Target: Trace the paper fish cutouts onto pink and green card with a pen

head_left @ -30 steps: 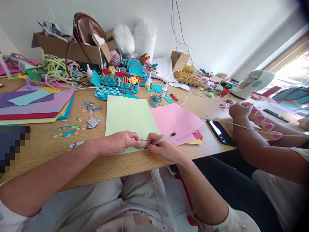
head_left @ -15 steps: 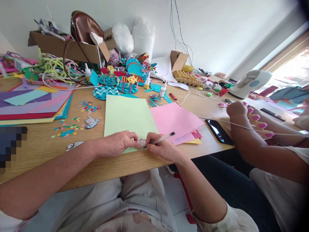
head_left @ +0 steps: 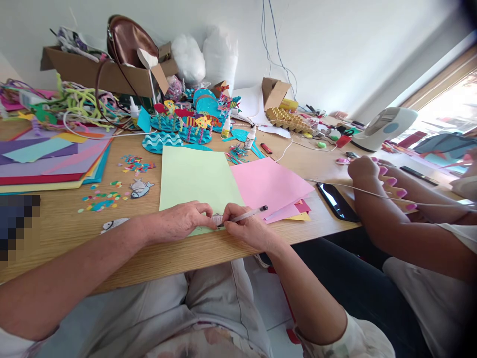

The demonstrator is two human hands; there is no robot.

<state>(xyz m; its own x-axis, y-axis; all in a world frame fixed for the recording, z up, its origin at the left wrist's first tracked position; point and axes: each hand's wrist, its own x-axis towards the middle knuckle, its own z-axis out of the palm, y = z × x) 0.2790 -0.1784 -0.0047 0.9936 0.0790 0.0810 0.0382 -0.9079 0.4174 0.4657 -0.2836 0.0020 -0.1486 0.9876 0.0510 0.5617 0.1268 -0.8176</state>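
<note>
On the near edge of a light green sheet (head_left: 197,179) lies a small white paper cutout (head_left: 217,219) with drawn lines. My left hand (head_left: 186,219) has its fingers curled, thumb and forefinger pinning the cutout's left side. From the other side, my right hand (head_left: 244,226) grips a clear pen (head_left: 250,214) with a dark end; its tip is at the cutout, largely hidden by the fingers. A grey-white paper fish (head_left: 114,224) lies partly behind my left forearm, and another paper fish (head_left: 141,188) rests farther back among confetti (head_left: 104,199).
Pink sheets (head_left: 272,184) overlap the green one's right side, near a phone (head_left: 337,201). Another person's arm (head_left: 376,204) rests at the right, with a white cable across it. Coloured sheets (head_left: 55,164) are stacked left; glue bottles (head_left: 250,138) and blue paper crafts (head_left: 164,141) stand behind.
My right hand and the pen have shifted very slightly left along the cutout. My left hand stays in place, and the whole view has drifted a little.
</note>
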